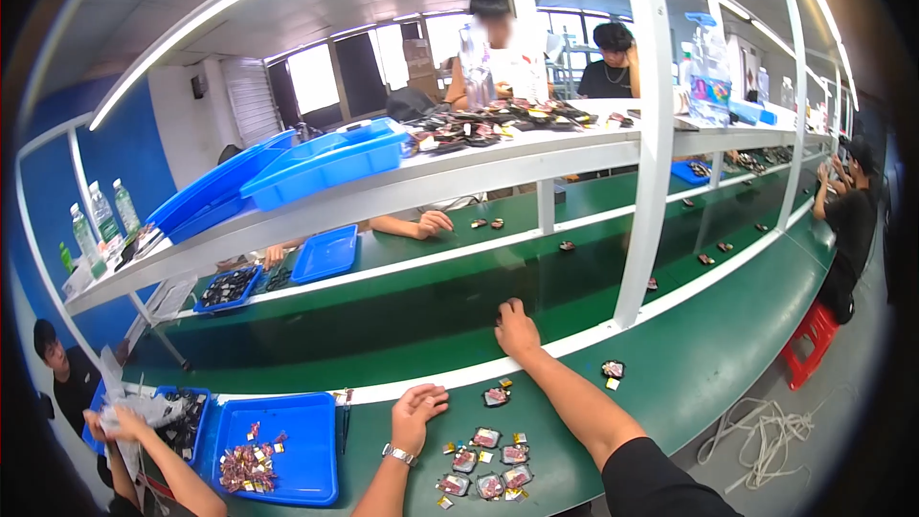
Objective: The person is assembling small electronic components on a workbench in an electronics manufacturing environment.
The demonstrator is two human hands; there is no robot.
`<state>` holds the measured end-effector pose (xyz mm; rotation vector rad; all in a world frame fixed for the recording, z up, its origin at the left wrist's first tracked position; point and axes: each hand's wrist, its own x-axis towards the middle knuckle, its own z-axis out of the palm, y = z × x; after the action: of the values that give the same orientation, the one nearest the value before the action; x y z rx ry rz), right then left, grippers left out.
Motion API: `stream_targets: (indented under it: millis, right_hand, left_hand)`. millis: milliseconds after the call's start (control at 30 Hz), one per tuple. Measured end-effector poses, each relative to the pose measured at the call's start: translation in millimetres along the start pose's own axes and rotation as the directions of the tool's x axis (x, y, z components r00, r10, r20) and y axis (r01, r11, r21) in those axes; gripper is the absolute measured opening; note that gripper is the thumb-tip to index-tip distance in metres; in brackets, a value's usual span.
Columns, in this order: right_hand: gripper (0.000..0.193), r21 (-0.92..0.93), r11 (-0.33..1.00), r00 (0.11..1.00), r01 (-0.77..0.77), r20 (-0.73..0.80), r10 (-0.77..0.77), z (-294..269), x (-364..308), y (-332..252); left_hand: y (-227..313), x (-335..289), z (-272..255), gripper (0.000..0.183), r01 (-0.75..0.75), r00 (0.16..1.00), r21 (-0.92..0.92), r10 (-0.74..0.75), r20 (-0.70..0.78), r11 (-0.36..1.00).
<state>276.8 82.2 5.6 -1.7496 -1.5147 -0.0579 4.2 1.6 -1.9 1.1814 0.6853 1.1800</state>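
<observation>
My left hand [418, 412], with a watch at the wrist, hovers over the green bench just beyond a cluster of small black-rimmed electronic pieces [487, 438] with reddish insides and yellow-white tabs. Its fingers are loosely bent and apart, holding nothing visible. Stretched forward across the white rail, my right hand [518, 329] is over the dark green conveyor belt [402, 337]. Its fingers curl inward around a small dark thing, mostly hidden. Between my arms lies a single similar piece [496, 395]; another piece [613, 370] rests right of my right forearm.
A blue tray [327, 450] of small reddish parts stands left of my left arm; a co-worker's hands [124, 421] handle clear plastic beyond it. White posts [643, 134] and an overhead shelf [459, 165] cross ahead. Several pieces lie along the belt. Co-workers sit opposite and at right.
</observation>
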Motion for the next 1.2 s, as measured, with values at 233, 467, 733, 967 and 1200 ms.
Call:
stream_targets:
  millis: [233,467,733,967,1200]
  right_hand:
    - [0.042,0.135,0.941,0.927,0.311,0.175,-0.332,-51,-37,-28]
    - [0.056,0.228,0.881,0.702,0.416,0.535,-0.47,-81,-78,-37]
    - [0.051,0.3,0.923,0.91,0.242,0.26,-0.323,-77,-102,-90]
    - [0.055,0.244,0.913,0.929,0.326,0.099,-0.357,-65,-129,-108]
    - [0.032,0.277,0.783,0.783,0.556,0.139,-0.606,-67,-117,-95]
  left_hand:
    - [6,-4,-6,0.019,0.004,0.999,0.129,-0.01,0.041,0.992]
    - [-1,-5,0,0.022,0.0,0.996,0.261,-0.023,0.087,0.965]
    - [12,-10,4,0.045,0.178,0.967,0.123,-0.196,0.162,0.976]
    - [6,-18,12,0.042,0.245,0.966,-0.145,-0.228,0.125,0.958]
    - [18,-15,17,0.034,0.196,0.98,-0.131,-0.188,0.066,0.972]
